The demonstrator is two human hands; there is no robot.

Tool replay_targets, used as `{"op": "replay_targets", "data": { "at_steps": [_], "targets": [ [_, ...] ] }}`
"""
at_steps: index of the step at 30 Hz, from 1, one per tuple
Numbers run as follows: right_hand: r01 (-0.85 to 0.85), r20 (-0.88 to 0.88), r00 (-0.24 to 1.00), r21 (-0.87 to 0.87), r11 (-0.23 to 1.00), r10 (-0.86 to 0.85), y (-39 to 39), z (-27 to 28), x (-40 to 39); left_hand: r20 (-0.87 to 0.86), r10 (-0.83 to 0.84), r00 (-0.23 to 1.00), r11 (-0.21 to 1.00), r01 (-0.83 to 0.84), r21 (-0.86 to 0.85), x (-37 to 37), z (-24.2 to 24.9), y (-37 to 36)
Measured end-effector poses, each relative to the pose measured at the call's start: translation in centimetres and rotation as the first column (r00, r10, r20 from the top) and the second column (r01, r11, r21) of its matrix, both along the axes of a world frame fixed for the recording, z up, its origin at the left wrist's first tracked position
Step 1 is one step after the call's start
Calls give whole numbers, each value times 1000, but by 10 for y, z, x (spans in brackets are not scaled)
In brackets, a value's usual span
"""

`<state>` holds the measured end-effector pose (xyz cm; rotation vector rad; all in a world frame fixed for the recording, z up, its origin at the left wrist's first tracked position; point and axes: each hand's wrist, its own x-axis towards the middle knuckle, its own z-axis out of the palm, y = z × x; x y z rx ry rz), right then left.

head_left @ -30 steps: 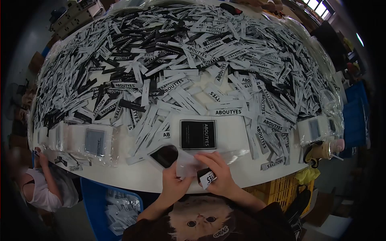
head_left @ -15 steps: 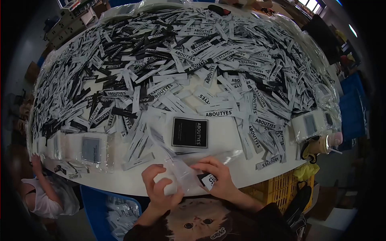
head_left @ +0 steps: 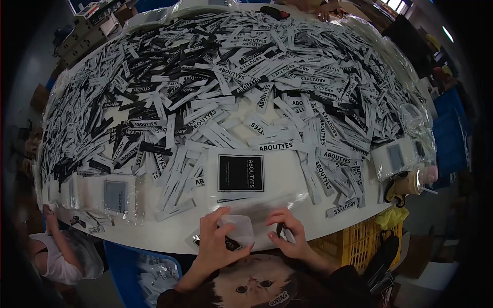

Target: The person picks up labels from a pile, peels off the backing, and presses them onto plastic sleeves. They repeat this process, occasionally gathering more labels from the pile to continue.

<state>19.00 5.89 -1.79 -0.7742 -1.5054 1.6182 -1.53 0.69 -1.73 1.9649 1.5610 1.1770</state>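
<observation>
At the table's near edge, my left hand (head_left: 218,244) is closed round a translucent bag (head_left: 241,229), with a black printed label showing below its fingers. Just to the right, my right hand (head_left: 288,237) pinches a small black-and-white packet (head_left: 285,233). Directly beyond both hands lies a stack of clear bags (head_left: 280,177) with a black ABOUTYES label (head_left: 240,173). A wide heap of slim black and white packets (head_left: 287,72) spreads over the table behind it.
White table (head_left: 164,231). Bagged stacks lie left (head_left: 115,195) and right (head_left: 395,158). Drink cup (head_left: 409,185) at the right edge. Blue bin (head_left: 120,267) and yellow crate (head_left: 362,238) below. A co-worker (head_left: 56,251) is at the left; another person's hands (head_left: 328,9) show at the far edge.
The translucent bag has shifted and opened out in my left hand, uncovering the front of the bag stack. My right hand has moved slightly right, away from the bag, with the small packet.
</observation>
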Motion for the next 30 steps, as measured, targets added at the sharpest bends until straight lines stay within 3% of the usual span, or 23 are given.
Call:
{"op": "replay_targets", "data": {
  "at_steps": [2, 3, 6, 7, 8, 9, 10, 12, 13, 17, 19, 20, 21, 23, 25, 27, 29, 30],
  "targets": [
    [6, 302, 949, 268, 963, -90, 9, 10, 6, -23, 32, 999, 997, -34, -73, -1, 4, 2],
    [-14, 290, 957, 27, 1000, 5, 6, 11, 13, -51, 56, 997, 988, -62, -142, -1, 6, 3],
    [52, 253, 967, -83, 995, -30, 10, 19, 14, -87, 7, 996, 988, -20, -151, 4, 10, 7],
    [134, -90, 984, -204, 970, -155, 10, 24, 6, -86, 12, 996, 989, -24, -149, 6, 9, 9],
    [162, -402, 865, -344, 925, -301, 9, 31, -5, -58, -32, 998, 991, 25, -129, 9, 8, 11],
    [103, -560, 761, -394, 913, -327, 13, 40, -12, -33, -78, 996, 991, 74, -107, 11, 8, 11],
    [99, -562, 761, -393, 914, -324, 15, 36, -15, -36, -75, 997, 992, 71, -106, 15, 9, 11],
    [-104, -417, 909, -280, 954, -23, 20, 22, -23, 90, -128, 988, 991, 125, 40, 19, 13, 12],
    [-132, -252, 964, -180, 975, 84, 22, 34, -33, 83, -130, 988, 991, 127, 40, 17, 14, 11],
    [-48, -165, 986, -229, 972, 10, 11, 21, -37, 7, -93, 996, 991, 92, 97, 15, 15, 12],
    [20, -174, 979, -421, 907, -103, 9, 18, -33, 16, -64, 998, 988, 61, 144, 15, 22, 12],
    [25, -170, 980, -425, 905, -106, 8, 16, -32, 172, 54, 984, 990, -31, -135, 12, 30, 10],
    [-9, -205, 972, -530, 848, -118, 8, 14, -30, 283, 206, 937, 907, -74, -414, 7, 35, 10],
    [-41, -236, 962, -629, 776, -141, 7, 16, -31, 295, 227, 928, 895, -79, -439, -10, 27, 14],
    [-121, -469, 853, -604, 788, -228, 16, 27, -38, 206, 89, 974, 786, 58, -615, -27, 25, 13],
    [-89, -509, 814, -585, 806, -279, 32, 28, -29, 190, 82, 978, 793, 52, -607, -27, 29, 15],
    [148, -162, 972, -127, 981, -168, 41, 22, -19, 173, 84, 981, 802, 36, -597, -26, 30, 14],
    [125, -81, 988, -50, 991, -129, 41, 22, -18, 230, 101, 968, 797, 59, -601, -26, 28, 14]
  ]
}}
